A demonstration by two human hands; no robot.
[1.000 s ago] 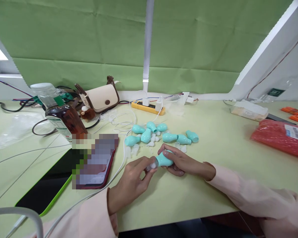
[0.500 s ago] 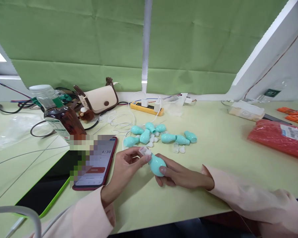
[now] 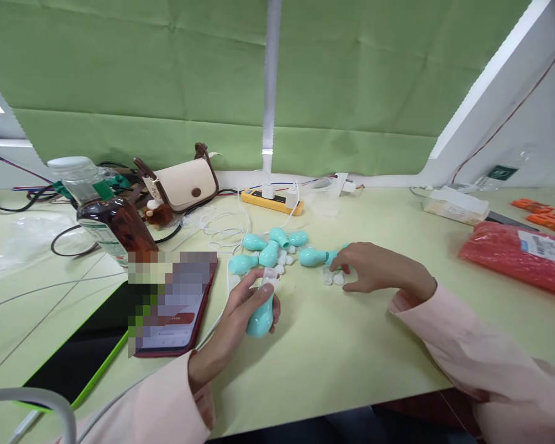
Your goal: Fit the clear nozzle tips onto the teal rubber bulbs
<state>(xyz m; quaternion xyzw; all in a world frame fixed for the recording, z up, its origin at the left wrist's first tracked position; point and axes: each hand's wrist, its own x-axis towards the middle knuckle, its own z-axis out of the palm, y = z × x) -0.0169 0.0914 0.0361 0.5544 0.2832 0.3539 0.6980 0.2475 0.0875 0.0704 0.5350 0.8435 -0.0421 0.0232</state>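
Note:
My left hand (image 3: 248, 303) is wrapped round a teal bulb (image 3: 260, 319), with a clear cap (image 3: 269, 277) at its upper end. To the right, my right hand (image 3: 369, 267) has its fingers apart and bent down over the right group of teal bulbs (image 3: 312, 257), partly hiding them. Small translucent caps (image 3: 338, 279) lie by its fingertips. Several more teal bulbs (image 3: 269, 253) form a cluster at mid-table, with white pieces (image 3: 281, 259) among them.
Two phones (image 3: 87, 345) (image 3: 180, 317) and a dark bottle (image 3: 115, 225) stand or lie at left. Behind are a cream bag (image 3: 181, 185) and a yellow power strip (image 3: 259, 200) with loose cables. A red package (image 3: 504, 253) lies at right.
My right hand has let go of the teal bulb and moved right, over the other bulbs. My left hand now holds the bulb alone, turned more upright and shifted slightly left.

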